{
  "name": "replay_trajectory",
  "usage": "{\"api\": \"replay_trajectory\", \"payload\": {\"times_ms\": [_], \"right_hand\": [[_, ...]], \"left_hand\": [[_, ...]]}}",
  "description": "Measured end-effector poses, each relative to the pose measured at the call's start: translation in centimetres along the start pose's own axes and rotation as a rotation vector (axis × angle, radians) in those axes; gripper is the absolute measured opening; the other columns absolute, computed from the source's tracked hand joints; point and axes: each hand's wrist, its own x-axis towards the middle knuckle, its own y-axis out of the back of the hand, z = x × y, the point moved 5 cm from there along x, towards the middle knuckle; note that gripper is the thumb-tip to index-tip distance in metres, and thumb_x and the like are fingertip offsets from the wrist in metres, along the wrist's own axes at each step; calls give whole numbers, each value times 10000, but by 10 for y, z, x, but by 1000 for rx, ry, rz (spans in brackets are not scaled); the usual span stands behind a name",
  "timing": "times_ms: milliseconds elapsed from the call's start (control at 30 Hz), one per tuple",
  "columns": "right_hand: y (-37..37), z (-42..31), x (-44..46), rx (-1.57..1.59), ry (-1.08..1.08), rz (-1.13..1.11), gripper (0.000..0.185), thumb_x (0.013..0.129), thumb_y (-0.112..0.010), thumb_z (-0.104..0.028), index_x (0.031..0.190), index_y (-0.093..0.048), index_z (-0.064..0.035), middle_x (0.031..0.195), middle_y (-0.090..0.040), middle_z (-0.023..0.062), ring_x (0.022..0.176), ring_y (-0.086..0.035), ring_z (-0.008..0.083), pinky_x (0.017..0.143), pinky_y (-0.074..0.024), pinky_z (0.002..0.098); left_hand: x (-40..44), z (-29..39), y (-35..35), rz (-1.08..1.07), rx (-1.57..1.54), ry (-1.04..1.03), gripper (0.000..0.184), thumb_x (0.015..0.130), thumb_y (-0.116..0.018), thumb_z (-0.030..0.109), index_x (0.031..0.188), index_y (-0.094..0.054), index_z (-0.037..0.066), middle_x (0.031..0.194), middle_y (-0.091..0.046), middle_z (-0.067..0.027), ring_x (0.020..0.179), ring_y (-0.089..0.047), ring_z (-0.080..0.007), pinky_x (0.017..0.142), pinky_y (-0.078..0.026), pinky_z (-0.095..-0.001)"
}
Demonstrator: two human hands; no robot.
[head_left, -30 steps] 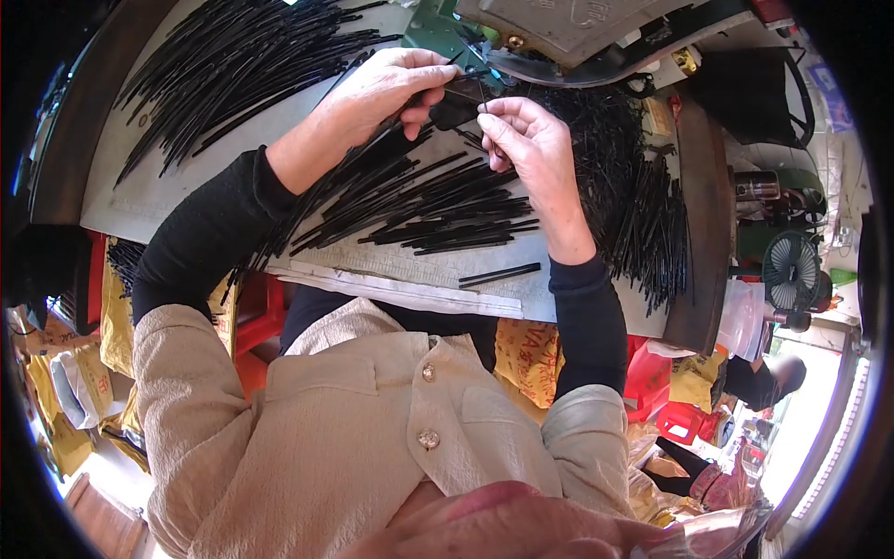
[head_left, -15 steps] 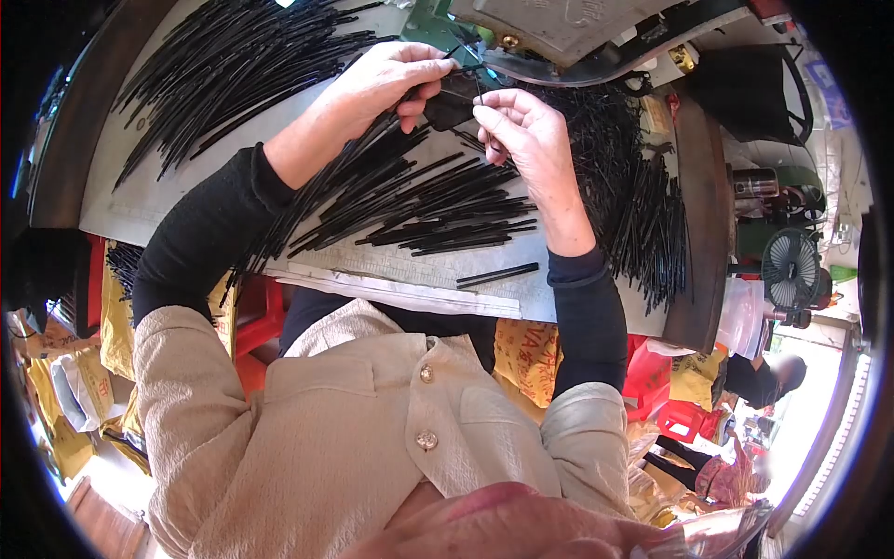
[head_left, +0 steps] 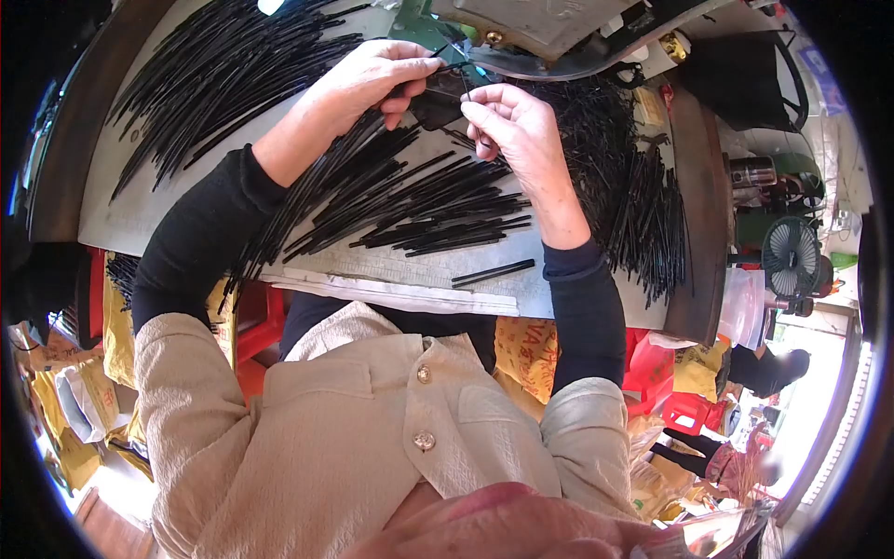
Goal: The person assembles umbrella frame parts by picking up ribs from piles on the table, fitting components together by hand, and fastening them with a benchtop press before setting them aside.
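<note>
My left hand [head_left: 386,76] is closed, thumb and forefinger pinching a thin black strip [head_left: 451,67] at the far edge of the table, by the machine. To its right, my right hand [head_left: 512,119] pinches a thin dark strand [head_left: 467,86] that runs up towards the black strip. Whether strand and strip are one piece, I cannot tell. Just beyond my fingertips stands a machine with a grey metal body [head_left: 526,23] and a green part. Below both hands, several bundles of slim black strips [head_left: 410,200] lie fanned out on the pale tabletop.
A large pile of black strips [head_left: 223,79] covers the table's far left. On the right lie tangled black offcuts [head_left: 596,130] and more strips [head_left: 647,228]. Two single strips [head_left: 494,273] rest near the front edge. A fan [head_left: 791,252] and other people are off to the right.
Both hands stay pinched near the machine and keep almost the same pose. The whole view has shifted slightly left. The strips on the table lie as before.
</note>
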Motion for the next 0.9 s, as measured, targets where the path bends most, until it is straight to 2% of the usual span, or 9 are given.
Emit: {"api": "replay_trajectory", "payload": {"times_ms": [233,267,367,400,433,567,733,800,900], "right_hand": [[0,-1,-2,85,-51,-16,170,813,-594,-136,899,-583,10,654,-586,34,506,-529,61,441,-412,169],[-2,-3,-4,80,-47,-17,175,819,-582,-150,909,-583,0,653,-559,21,495,-492,57,434,-376,172],[-3,-6,-8,125,-10,-17,227,792,-597,-164,921,-601,23,672,-574,36,514,-513,77,457,-397,191],[3,6,-6,104,16,-11,234,788,-604,-170,907,-607,31,675,-585,49,520,-532,88,460,-414,199],[5,6,-7,71,35,14,229,779,-614,-153,896,-610,43,671,-592,63,515,-545,96,465,-430,205],[12,12,-7,220,138,20,207,735,-626,-96,863,-602,65,630,-607,92,489,-573,119,450,-467,224],[18,12,-3,252,180,24,178,739,-599,-34,849,-577,104,642,-613,133,491,-592,140,459,-494,234],[19,10,-3,270,189,47,170,740,-597,-26,848,-575,104,646,-613,135,494,-595,145,463,-497,231],[22,10,-7,277,174,83,149,744,-598,-15,836,-576,101,654,-612,143,507,-605,159,474,-503,229]], "left_hand": [[-6,16,1,42,240,32,248,868,-532,251,794,-543,15,572,-416,29,408,-396,-41,362,-373,-201],[-8,16,3,33,234,42,248,863,-536,259,803,-550,19,566,-412,32,402,-385,-39,362,-361,-202],[-1,14,2,-3,208,163,251,849,-552,291,810,-557,43,539,-385,43,380,-331,-33,356,-318,-207],[-2,9,-6,149,165,226,248,842,-565,302,822,-559,55,526,-360,52,368,-299,-32,349,-295,-205],[3,0,-1,85,150,236,242,838,-579,289,884,-578,51,537,-357,55,362,-293,-27,345,-278,-197],[14,-21,19,181,83,195,243,858,-560,208,1039,-570,46,555,-365,54,351,-246,-21,331,-219,-184],[17,-28,31,170,70,132,215,889,-514,181,1041,-563,38,572,-376,57,373,-239,-8,342,-188,-173],[22,-37,50,85,132,87,311,909,-444,198,1168,-510,39,731,-475,45,470,-300,-9,398,-222,-155],[19,-44,56,72,71,96,328,907,-446,193,1192,-495,36,825,-546,13,506,-327,-9,423,-235,-147]]}}
